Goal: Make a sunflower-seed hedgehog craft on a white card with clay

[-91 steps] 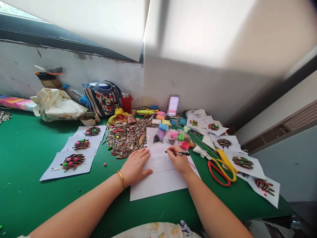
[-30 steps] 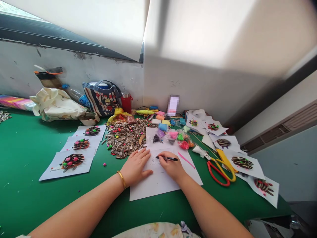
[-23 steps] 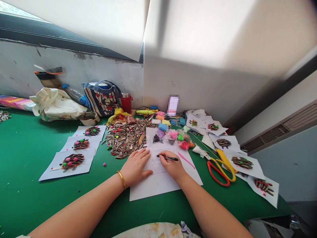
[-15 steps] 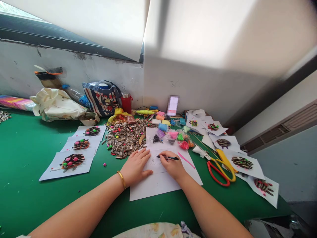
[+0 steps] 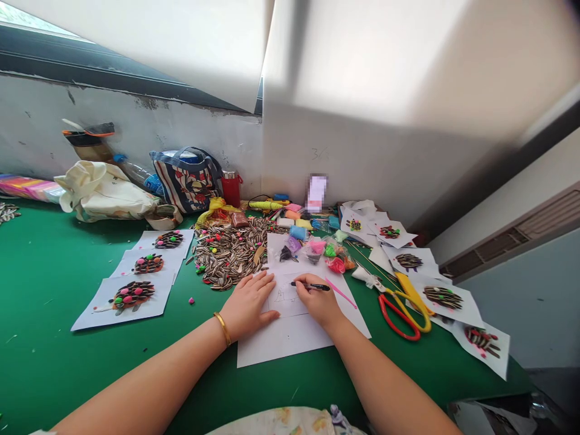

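Observation:
My right hand (image 5: 321, 300) is closed round a black pen (image 5: 310, 286) whose tip rests on a small white sheet (image 5: 285, 297) bearing pen marks. That sheet lies on a larger white paper (image 5: 290, 335) on the green table (image 5: 54, 272). My left hand (image 5: 248, 304) lies flat with fingers spread, pressing down the paper's left edge; a gold bangle (image 5: 222, 327) circles its wrist. A pink stick (image 5: 341, 292) lies on the paper just right of the pen.
A heap of striped sunflower seeds (image 5: 229, 251) lies beyond my left hand. Small bags of coloured clay (image 5: 324, 251) sit behind the paper. Red-and-yellow scissors (image 5: 405, 305) lie at right among hedgehog seed pictures (image 5: 446, 296); more pictures (image 5: 131, 295) lie at left. Bags (image 5: 188, 178) stand against the wall.
Over three seconds the right hand slid left with the pen along the small sheet, uncovering the pink stick, then edged slightly right in the last half second. The left hand stayed put.

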### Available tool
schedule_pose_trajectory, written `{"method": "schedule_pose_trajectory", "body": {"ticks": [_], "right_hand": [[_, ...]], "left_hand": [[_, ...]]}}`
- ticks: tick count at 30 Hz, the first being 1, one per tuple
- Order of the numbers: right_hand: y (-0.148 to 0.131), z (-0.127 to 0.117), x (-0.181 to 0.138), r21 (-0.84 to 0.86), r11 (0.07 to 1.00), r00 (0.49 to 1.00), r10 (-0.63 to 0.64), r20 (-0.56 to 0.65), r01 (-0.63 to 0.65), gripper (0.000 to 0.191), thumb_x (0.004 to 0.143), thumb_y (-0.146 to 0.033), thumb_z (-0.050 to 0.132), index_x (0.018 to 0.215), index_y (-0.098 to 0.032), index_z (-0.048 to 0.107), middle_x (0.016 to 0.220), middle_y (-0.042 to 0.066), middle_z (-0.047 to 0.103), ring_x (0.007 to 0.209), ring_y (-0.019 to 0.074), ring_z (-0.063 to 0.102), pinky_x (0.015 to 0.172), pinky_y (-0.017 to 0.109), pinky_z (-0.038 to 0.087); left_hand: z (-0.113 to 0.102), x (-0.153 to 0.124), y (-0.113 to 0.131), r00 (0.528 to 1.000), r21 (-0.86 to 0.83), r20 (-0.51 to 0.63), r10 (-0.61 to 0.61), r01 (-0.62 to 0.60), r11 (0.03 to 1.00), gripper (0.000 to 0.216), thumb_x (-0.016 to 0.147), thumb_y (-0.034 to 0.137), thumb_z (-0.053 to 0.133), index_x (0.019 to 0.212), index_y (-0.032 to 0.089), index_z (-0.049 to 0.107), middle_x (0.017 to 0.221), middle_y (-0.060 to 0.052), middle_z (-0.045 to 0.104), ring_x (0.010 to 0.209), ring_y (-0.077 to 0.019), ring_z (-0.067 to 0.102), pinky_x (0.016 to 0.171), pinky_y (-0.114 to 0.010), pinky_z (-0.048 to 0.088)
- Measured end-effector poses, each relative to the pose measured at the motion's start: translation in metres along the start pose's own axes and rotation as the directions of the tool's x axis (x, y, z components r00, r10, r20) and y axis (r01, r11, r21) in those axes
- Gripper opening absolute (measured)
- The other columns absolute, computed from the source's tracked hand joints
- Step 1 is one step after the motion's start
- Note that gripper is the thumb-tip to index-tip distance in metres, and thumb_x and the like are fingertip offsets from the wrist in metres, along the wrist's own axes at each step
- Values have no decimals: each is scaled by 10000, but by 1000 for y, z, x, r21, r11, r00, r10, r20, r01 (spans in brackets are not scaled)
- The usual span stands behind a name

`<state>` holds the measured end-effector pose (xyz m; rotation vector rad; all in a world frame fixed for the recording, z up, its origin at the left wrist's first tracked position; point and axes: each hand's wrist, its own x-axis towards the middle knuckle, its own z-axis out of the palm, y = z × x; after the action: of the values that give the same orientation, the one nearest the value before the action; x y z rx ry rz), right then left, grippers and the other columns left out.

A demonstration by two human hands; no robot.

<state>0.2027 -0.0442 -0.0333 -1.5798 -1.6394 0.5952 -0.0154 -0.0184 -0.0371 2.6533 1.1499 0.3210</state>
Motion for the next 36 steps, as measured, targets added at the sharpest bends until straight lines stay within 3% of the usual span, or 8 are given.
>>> {"method": "schedule_pose_trajectory", "body": {"ticks": [9, 19, 36], "right_hand": [[2, -2, 1, 7, 998, 998, 58, -9, -58, 192, 845, -288, 498, 871, -247, 683, 869, 3, 705, 849, 195, 626, 772, 317, 473], [-3, -1, -2, 20, 999, 1000, -27, 16, 27, 196, 851, -279, 493, 847, -233, 684, 852, 10, 704, 836, 190, 628, 778, 305, 467], [5, -4, 2, 22, 1000, 1000, 5, -31, -5, 197, 846, -290, 495, 872, -231, 680, 859, 9, 703, 833, 194, 625, 765, 305, 468]], "left_hand": [[-2, 0, 1, 1000, 17, 16, -1, 1, 1000, 685, 805, 537, 612, 1397, 226, 465, 1514, -80, 393, 1424, -277, 286, 1166, -463, 194], [-2, 0, 2, 1000, 10, 19, -8, 8, 1000, 692, 797, 527, 628, 1392, 212, 473, 1512, -83, 395, 1423, -291, 288, 1163, -477, 204], [-2, 0, 1, 1000, 12, 16, -6, 6, 1000, 685, 798, 526, 626, 1394, 228, 469, 1512, -78, 395, 1422, -286, 290, 1163, -473, 202]]}}
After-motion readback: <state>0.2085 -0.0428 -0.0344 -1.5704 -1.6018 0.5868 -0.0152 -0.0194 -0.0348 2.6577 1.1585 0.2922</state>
